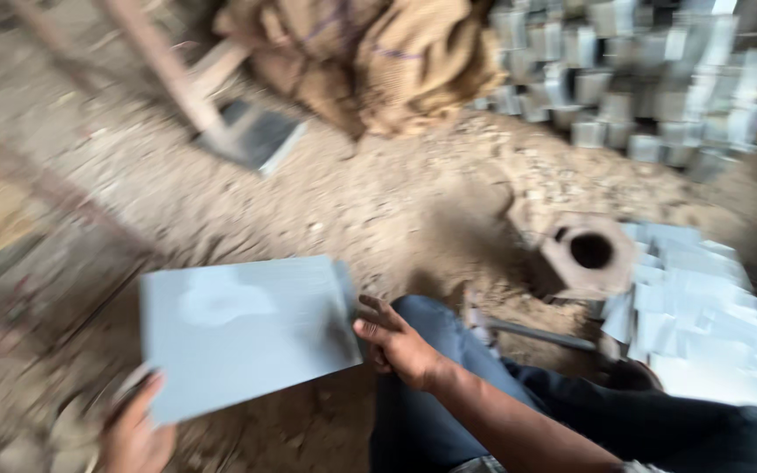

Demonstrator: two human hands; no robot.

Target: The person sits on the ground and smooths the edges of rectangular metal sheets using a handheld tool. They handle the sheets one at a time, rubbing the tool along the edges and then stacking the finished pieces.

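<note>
Dusty dirt floor (378,201) — burlap sacks (370,61), stacked sheets (650,79).

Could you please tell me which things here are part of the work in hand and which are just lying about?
In hand:
- grey metal sheet, held by left hand and right hand

Lying about:
- burlap sacks
- heap of bent metal pieces
- stack of cut sheets
- block with round hole
</note>
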